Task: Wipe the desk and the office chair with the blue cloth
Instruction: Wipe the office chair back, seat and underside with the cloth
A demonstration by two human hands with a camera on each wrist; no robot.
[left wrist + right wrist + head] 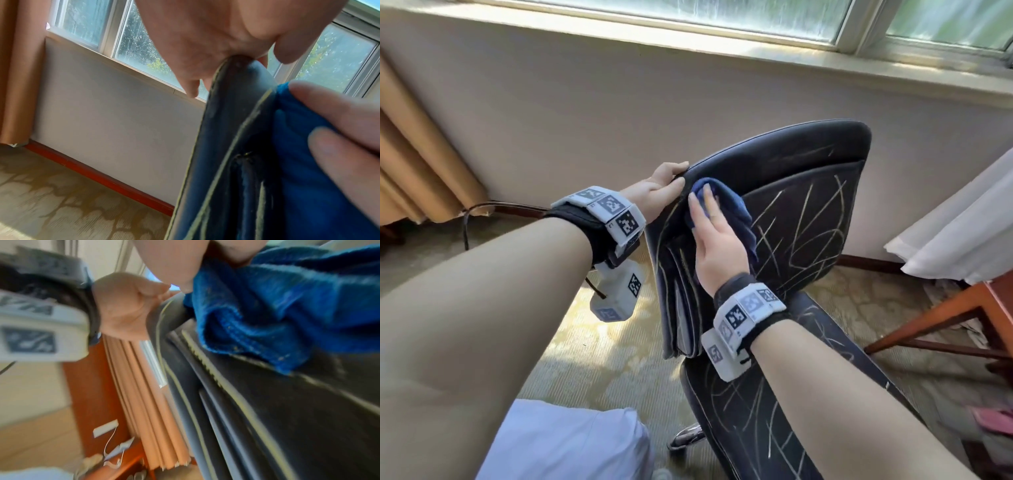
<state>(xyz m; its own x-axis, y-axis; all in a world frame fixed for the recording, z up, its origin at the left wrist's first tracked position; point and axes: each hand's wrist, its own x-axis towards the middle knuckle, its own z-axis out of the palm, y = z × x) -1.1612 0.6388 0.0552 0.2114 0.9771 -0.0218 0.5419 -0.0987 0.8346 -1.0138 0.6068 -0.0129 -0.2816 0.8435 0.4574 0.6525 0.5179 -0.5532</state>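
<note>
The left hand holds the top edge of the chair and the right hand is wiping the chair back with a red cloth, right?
Almost. The cloth is blue, not red; the head view shows it. The rest is right: the left hand grips the top edge of the chair, and the right hand presses the cloth on the chair back.

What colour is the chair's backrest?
The backrest is black, crossed with pale scratch lines; the head view shows it best.
</note>
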